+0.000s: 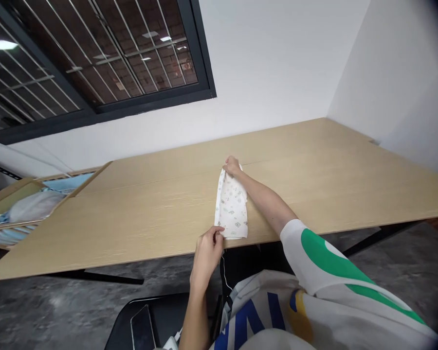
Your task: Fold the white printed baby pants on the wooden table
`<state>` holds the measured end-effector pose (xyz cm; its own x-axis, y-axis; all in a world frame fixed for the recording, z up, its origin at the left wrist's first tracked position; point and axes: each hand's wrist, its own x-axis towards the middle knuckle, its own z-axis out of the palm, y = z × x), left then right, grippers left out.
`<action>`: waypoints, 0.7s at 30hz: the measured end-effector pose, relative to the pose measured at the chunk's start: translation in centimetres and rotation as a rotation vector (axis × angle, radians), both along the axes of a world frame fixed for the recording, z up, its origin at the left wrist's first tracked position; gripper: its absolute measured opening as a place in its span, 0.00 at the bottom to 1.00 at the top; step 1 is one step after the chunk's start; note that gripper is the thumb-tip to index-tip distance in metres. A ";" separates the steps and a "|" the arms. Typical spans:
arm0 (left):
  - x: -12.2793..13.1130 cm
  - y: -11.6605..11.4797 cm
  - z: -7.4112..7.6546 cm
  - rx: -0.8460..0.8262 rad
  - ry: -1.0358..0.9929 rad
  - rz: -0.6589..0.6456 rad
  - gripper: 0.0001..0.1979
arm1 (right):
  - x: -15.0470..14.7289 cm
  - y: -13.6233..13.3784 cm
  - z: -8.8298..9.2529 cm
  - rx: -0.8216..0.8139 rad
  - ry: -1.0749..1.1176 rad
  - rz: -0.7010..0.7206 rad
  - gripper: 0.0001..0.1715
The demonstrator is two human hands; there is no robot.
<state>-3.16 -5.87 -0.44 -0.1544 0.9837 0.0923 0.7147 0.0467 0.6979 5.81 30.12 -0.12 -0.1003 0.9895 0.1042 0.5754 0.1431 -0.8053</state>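
A white cloth garment (233,206) with a small printed pattern lies folded into a narrow strip on the wooden table (160,209), its lower end close to the front edge. My left hand (207,253) pinches the lower left corner of the cloth between thumb and fingers. At the far end, my right hand (232,166) is closed on the cloth's upper edge, with that arm reaching along its right side. What kind of garment it is cannot be made out.
Left of the table stands a crib-like box (32,206) with bluish bagged contents. A black chair (131,321) below carries a dark phone (143,328); a white cable (224,272) hangs near my body. Behind are a white wall and a barred window (105,53).
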 end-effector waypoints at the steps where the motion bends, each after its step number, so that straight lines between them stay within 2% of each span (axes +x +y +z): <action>1: -0.2 -0.1 -0.1 0.001 0.043 0.013 0.16 | -0.4 -0.2 -0.2 0.006 -0.006 0.013 0.19; 7: -0.3 -1.0 0.1 -0.051 0.380 0.165 0.16 | -1.0 -2.0 -0.3 0.091 -0.051 0.118 0.16; 10: 0.8 -2.0 0.2 0.073 0.511 0.228 0.19 | -0.8 -4.6 0.2 0.183 -0.069 0.208 0.16; 12: 2.0 -2.6 -0.1 0.169 0.517 0.191 0.20 | -0.6 -7.5 0.4 0.277 -0.083 0.370 0.19; 14: 3.4 -3.0 -0.8 0.204 0.507 0.105 0.21 | -0.1 -11.2 0.4 0.375 -0.097 0.639 0.24; 17: 5.3 -3.5 -2.3 0.182 0.547 -0.003 0.25 | 1.3 -16.9 -0.1 0.415 -0.109 1.046 0.34; 19: 6.2 -3.7 -3.3 0.151 0.606 -0.027 0.26 | 2.4 -19.7 -1.0 0.422 -0.117 1.225 0.35; 21: 6.7 -3.8 -4.0 0.127 0.650 -0.024 0.25 | 3.5 -21.2 -2.1 0.426 -0.148 1.320 0.35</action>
